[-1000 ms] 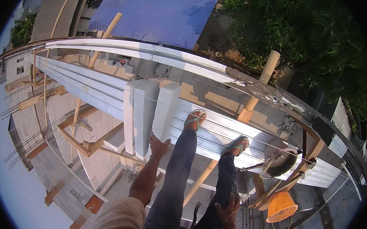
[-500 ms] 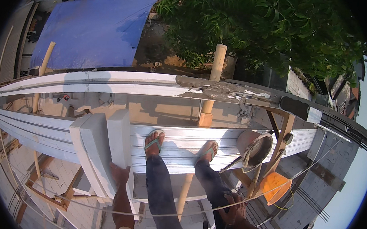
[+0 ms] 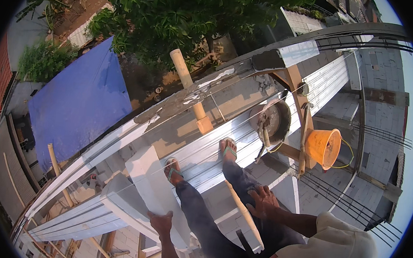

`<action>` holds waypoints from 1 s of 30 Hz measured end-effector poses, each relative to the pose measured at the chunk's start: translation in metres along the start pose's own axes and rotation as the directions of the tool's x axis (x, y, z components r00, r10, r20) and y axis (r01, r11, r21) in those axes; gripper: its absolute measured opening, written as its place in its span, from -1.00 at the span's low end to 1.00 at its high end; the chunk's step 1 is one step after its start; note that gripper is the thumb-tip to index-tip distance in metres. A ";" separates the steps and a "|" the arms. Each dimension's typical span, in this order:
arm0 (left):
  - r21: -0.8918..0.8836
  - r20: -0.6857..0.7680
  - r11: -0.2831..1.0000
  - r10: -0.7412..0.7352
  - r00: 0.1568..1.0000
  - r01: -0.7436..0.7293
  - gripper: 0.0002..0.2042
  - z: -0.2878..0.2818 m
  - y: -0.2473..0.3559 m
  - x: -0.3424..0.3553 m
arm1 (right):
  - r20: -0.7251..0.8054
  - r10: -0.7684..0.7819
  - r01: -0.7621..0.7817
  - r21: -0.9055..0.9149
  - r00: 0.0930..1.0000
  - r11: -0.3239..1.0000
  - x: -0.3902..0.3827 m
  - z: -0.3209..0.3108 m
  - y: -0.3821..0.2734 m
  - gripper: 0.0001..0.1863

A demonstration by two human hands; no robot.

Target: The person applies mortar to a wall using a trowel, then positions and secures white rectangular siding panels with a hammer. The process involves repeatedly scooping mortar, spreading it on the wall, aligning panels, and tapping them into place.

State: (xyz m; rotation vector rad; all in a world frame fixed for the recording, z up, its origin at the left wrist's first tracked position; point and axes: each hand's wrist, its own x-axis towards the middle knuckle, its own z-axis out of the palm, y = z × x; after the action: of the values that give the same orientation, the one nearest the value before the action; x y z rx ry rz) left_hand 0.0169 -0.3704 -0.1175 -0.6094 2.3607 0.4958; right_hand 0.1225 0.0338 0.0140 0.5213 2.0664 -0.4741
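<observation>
My left hand [image 3: 161,224] is at the near part of a pale, smooth building block [image 3: 153,180], thumb and fingers bent against it; the fingertips are partly hidden. This block lies across the metal plank beside my left foot. A second pale block [image 3: 124,197] leans next to it on the left. My right hand [image 3: 264,202] rests on my right thigh with its fingers spread, holding nothing. Both feet, in green-strapped sandals, stand on the ribbed silver plank [image 3: 202,152]. Right of them sits a mortar-smeared bucket [image 3: 274,121] with a tool handle sticking out.
An orange bucket [image 3: 322,148] is beside a wooden post [image 3: 299,101] on the right. Wet mortar covers part of the wall top [image 3: 214,84] ahead. A bamboo pole [image 3: 182,68] rises past it. Thin cords cross the view, and rebar juts at right. Lower ground lies beyond the wall.
My view has swung right, so the wall and plank now run diagonally. My left hand stays at the block and my right hand stays on my thigh.
</observation>
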 end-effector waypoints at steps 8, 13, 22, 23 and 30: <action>0.215 0.031 0.907 0.365 0.930 -0.363 -0.26 -0.090 0.120 -0.037 | -0.044 0.036 -0.029 0.143 0.998 0.989 0.000 0.025 0.023 -0.36; 0.323 0.101 0.791 0.517 0.850 -0.519 -0.26 -0.123 0.220 -0.020 | -0.039 0.077 -0.067 0.207 0.996 0.976 -0.005 0.031 0.027 -0.35; 0.540 0.272 0.475 0.682 0.679 -0.695 -0.10 -0.119 0.391 0.021 | -0.047 0.143 -0.120 0.327 0.989 0.937 -0.011 0.043 0.036 -0.38; 0.540 0.287 0.447 0.698 0.656 -0.713 -0.10 -0.116 0.404 0.023 | -0.042 0.145 -0.122 0.344 0.989 0.931 -0.012 0.043 0.037 -0.39; 0.577 0.349 0.372 0.693 0.631 -0.727 -0.21 -0.097 0.474 0.030 | -0.018 0.166 -0.146 0.390 0.986 0.909 -0.011 0.040 0.043 -0.37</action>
State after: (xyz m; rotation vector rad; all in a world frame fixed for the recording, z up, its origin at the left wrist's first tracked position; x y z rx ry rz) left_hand -0.3056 -0.0375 0.0225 0.8372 2.4115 -0.0660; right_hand 0.1786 0.0474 -0.0016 0.9344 1.9634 -0.7883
